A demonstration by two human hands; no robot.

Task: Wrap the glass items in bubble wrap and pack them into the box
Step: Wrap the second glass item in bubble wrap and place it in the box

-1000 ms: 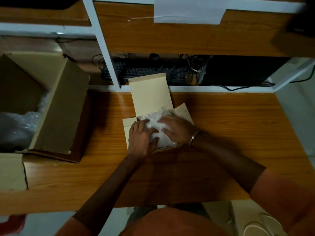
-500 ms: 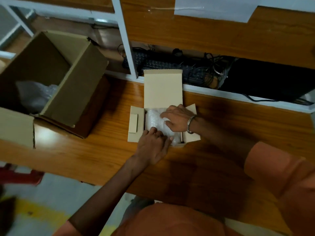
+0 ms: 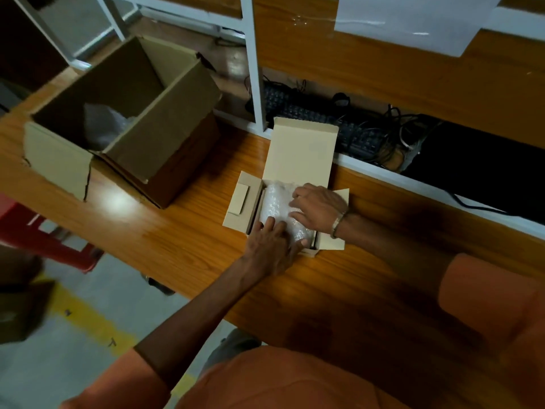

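Slid nearer, left hand (image 3: 272, 246) and right hand (image 3: 320, 209) press flat-fingered on the bubble-wrapped bundle (image 3: 277, 206) inside the small box (image 3: 240, 209)

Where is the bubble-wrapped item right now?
In the head view, the bubble-wrapped item lies inside the small open box mid-desk, under the left hand and right hand, right of the large carton.
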